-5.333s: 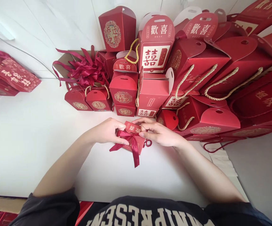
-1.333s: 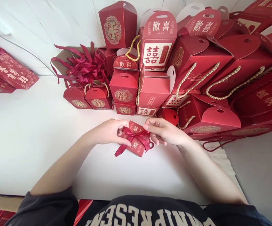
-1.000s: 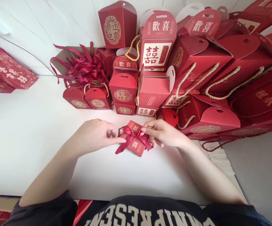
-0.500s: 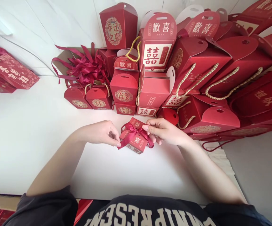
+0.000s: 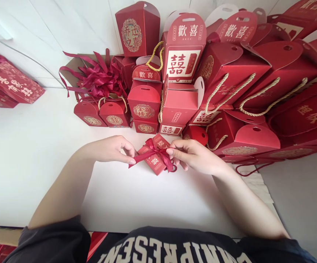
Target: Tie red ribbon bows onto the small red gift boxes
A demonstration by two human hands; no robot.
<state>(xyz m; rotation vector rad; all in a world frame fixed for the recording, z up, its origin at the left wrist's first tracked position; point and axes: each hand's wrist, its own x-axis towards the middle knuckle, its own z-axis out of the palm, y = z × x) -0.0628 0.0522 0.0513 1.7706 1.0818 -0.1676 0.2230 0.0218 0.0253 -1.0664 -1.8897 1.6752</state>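
Observation:
A small red gift box (image 5: 155,163) with pale printed characters lies on the white table in front of me. Across its top runs a dark red satin ribbon (image 5: 142,156), tied in a bow at the middle. Thumb and fingers of my left hand (image 5: 117,149) pinch the ribbon's left tail and hold it out taut past the box edge. On the other side my right hand (image 5: 193,155) pinches the ribbon at the right of the bow. A bit of red cord shows below my right fingers.
Red gift boxes (image 5: 184,62) with rope handles are stacked along the back and right. A box of loose ribbons (image 5: 100,76) stands behind on the left. More red boxes (image 5: 14,84) lie far left on the white table (image 5: 38,146).
My left hand has moved left and slightly up, drawing the ribbon tail outward. The small box has turned a little and shifted left. My right hand still pinches the ribbon.

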